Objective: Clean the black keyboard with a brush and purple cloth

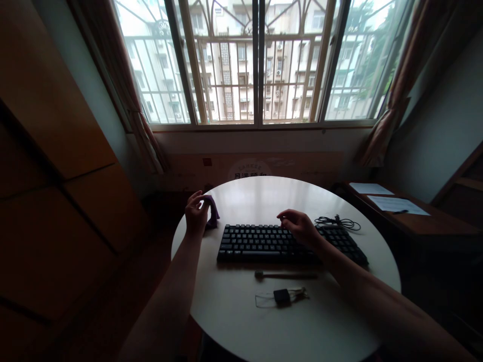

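Observation:
A purple cloth (212, 211) hangs from my left hand (196, 213), pinched between thumb and fingers over the left edge of the round table. Its lower end comes down beside the upper left corner of a black keyboard (256, 244). My right hand (298, 225) is over the right half of that keyboard, fingers drawn together; what they hold, if anything, I cannot make out. In front of the keyboard lies a brush like a toothbrush (287, 275). Nearer to me is a small tool with a black block and wire loops (281, 296).
A coiled black cable (337, 221) rests behind the keyboard's right end on the white round table (226, 306). To the right, a brown side table (441, 226) carries papers (398, 204) and a pen (400, 212). A wooden cabinet (56, 226) stands left; a barred window is ahead.

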`<state>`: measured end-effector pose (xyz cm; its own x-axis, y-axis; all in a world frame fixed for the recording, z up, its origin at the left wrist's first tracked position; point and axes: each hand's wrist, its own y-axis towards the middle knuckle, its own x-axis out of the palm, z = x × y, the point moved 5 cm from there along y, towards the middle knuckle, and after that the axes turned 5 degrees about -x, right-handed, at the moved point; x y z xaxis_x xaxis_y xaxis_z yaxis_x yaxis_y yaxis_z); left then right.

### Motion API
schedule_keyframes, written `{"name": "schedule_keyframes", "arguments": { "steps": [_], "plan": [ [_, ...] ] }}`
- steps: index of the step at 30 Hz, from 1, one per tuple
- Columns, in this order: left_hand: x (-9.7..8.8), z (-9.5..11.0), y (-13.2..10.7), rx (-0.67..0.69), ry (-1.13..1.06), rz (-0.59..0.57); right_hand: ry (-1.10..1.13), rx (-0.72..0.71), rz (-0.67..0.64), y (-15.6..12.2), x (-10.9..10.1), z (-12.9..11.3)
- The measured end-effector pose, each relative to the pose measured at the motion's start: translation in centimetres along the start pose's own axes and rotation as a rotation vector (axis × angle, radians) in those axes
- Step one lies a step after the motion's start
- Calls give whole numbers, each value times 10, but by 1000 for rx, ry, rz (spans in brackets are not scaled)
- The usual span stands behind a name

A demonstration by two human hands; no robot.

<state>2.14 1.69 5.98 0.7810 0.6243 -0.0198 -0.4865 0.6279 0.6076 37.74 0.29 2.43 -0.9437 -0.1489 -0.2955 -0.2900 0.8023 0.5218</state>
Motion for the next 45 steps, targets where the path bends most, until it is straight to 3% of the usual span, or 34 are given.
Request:
{"name": "schedule_keyframes", "arguments": {
  "steps": [6,13,18,24,27,32,39,42,45],
  "plan": [
    [-7,-3,1,-46,71,104,-26,-4,-11,-1,1,1],
    [-28,20,-1,75,261,386,-42,0,-11,-1,2,1],
    [-31,42,-10,172,383,425,-48,-6,-18,-1,2,2],
    [-19,71,-25,373,434,287,-56,-8,-14,-2,2,4],
    [-16,74,-27,368,443,214,-57,-6,-13,-1,2,5],
    [-3,58,-23,184,456,11,-83,-9,-12,-2,2,5],
    [30,9,-27,-241,254,-545,-82,-21,-16,-2,2,3],
    [34,1,-32,-352,144,-659,-74,-18,-26,-2,3,4],
    [31,6,-36,-419,12,-731,-75,-19,-28,-2,3,4]
  ]
}}
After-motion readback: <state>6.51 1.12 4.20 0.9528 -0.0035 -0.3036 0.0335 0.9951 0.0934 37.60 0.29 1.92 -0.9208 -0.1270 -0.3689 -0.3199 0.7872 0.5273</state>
